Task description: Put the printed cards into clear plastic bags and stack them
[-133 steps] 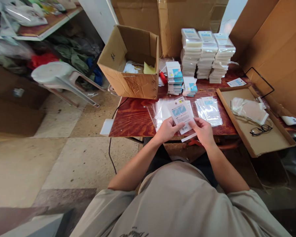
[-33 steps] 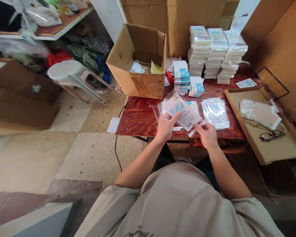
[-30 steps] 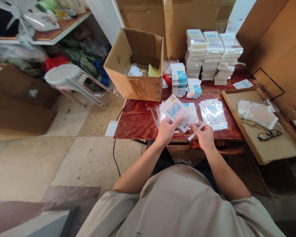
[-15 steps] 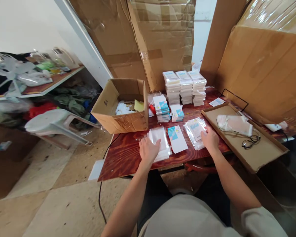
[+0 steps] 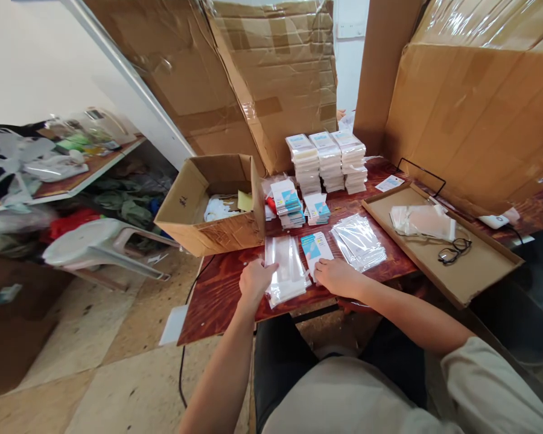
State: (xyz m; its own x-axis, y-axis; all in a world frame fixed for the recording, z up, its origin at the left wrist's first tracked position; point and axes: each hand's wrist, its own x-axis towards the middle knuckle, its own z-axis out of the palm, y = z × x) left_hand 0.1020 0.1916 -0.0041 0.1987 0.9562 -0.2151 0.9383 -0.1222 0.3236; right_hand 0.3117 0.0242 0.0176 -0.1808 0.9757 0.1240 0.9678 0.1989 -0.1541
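Note:
At the left edge of a pile of clear plastic bags (image 5: 286, 268), my left hand (image 5: 256, 280) is closed, its thumb over the top bag and its fingers curled by the edge. My right hand (image 5: 337, 277) reaches in from the right and pinches the lower right part of a blue-and-white printed card (image 5: 315, 248). That card lies on a small pile just right of the bags; my fingers hide its lower corner. Farther right, beyond my right hand, lies a loose pile of filled clear bags (image 5: 359, 241) with cards inside.
Behind are stacks of printed cards (image 5: 286, 199) and three tall stacks of bagged cards (image 5: 328, 160). An open cardboard box (image 5: 208, 235) stands at the left of the red wooden table (image 5: 208, 301). A shallow cardboard tray (image 5: 452, 283) at right holds eyeglasses (image 5: 455, 251) and plastic bags.
The bagged card held in both hands earlier has been let go onto the right pile. My left hand has gone to the clear bags, and my right hand has moved left to the cards.

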